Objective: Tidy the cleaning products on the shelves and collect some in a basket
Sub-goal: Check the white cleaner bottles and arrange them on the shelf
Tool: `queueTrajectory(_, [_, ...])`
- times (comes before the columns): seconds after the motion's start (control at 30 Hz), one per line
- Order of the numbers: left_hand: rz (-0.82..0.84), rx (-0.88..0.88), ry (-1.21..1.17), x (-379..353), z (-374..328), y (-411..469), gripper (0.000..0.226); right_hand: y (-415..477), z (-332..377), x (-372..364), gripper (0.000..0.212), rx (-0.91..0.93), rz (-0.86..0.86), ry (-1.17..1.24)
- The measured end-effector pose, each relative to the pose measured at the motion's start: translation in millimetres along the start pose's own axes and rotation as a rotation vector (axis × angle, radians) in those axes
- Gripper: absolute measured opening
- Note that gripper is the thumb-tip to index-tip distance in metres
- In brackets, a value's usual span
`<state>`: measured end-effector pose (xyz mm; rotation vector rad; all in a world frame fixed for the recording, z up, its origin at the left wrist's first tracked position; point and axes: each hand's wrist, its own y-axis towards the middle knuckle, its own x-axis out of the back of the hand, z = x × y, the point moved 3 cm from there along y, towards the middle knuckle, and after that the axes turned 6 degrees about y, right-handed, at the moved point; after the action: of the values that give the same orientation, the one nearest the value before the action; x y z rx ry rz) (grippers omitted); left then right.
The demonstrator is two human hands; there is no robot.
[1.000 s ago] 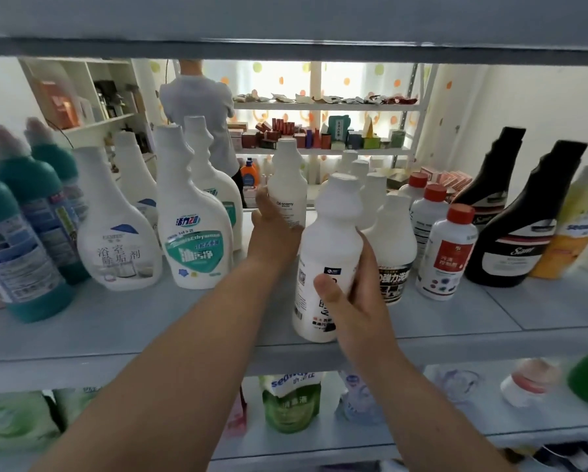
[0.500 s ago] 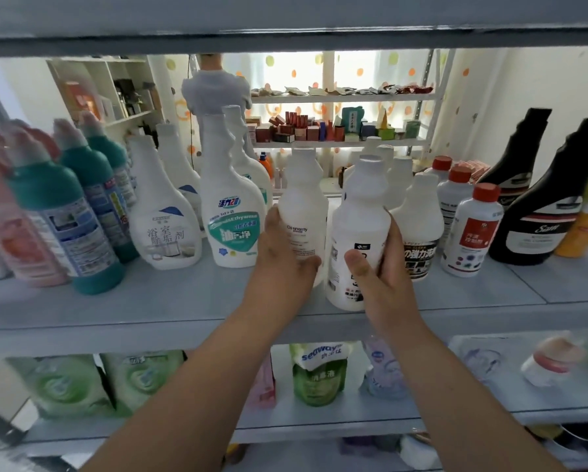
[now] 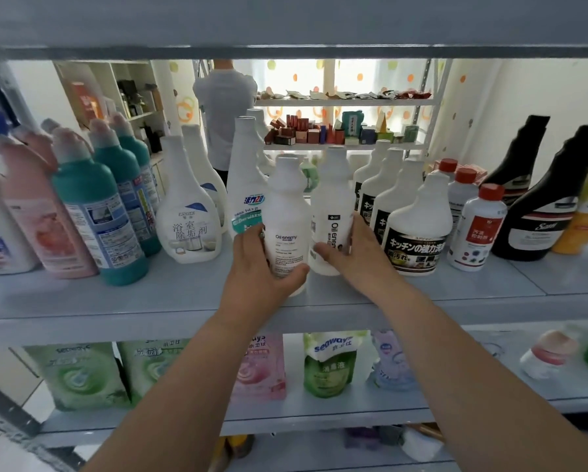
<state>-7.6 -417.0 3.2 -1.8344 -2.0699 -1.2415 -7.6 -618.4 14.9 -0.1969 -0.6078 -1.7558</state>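
Two white "Oil enemy" bottles stand side by side at the front middle of the grey shelf (image 3: 422,294). My left hand (image 3: 262,267) wraps the lower part of the left bottle (image 3: 285,212), whose label faces me. My right hand (image 3: 354,257) grips the right bottle (image 3: 331,206) from its right side, thumb across the front; its label is turned sideways. Both bottles are upright and nearly touching.
White spray bottles (image 3: 187,216) and teal bottles (image 3: 91,212) crowd the left; white Japanese-labelled bottles (image 3: 418,233), red-capped bottles (image 3: 476,229) and black bottles (image 3: 544,206) fill the right. Refill pouches (image 3: 328,366) sit on the shelf below. A person (image 3: 226,117) stands behind the rack.
My left hand has drawn the rear white bottle forward beside the one in my right hand. The right bottle now stands on the shelf. The view shifted left.
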Motion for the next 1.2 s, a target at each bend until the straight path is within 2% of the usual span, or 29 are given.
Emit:
queueTrajectory(0.27, [0.075,0.049,-0.069,-9,8,5,0.098,72,-12,-14,0.054,-0.101,-0.021,-0.010])
queueTrajectory(0.4, [0.103,0.078,-0.077,-9,15,6,0.088,94,-27,-21,0.052,-0.120,-0.016,-0.013])
queueTrajectory(0.5, [0.105,0.081,-0.075,-10,15,7,0.082,103,-36,-25,0.056,-0.129,-0.043,0.002])
queueTrajectory(0.6, [0.109,0.084,-0.076,-12,16,9,0.079,107,-39,-27,0.072,-0.154,-0.010,-0.016])
queueTrajectory(0.8, [0.146,0.073,-0.111,-11,16,9,0.079,97,-40,-26,0.072,-0.269,0.069,-0.303])
queueTrajectory(0.9, [0.176,0.066,-0.108,-10,16,9,0.065,70,-33,-27,0.065,-0.267,0.161,-0.472])
queueTrajectory(1.03, [0.176,0.063,-0.110,-5,10,8,0.052,18,-28,-23,0.060,-0.151,0.268,-0.737])
queueTrajectory(1.2, [0.174,0.086,-0.114,-2,8,5,0.046,-48,-18,-20,0.053,0.035,0.257,-0.782])
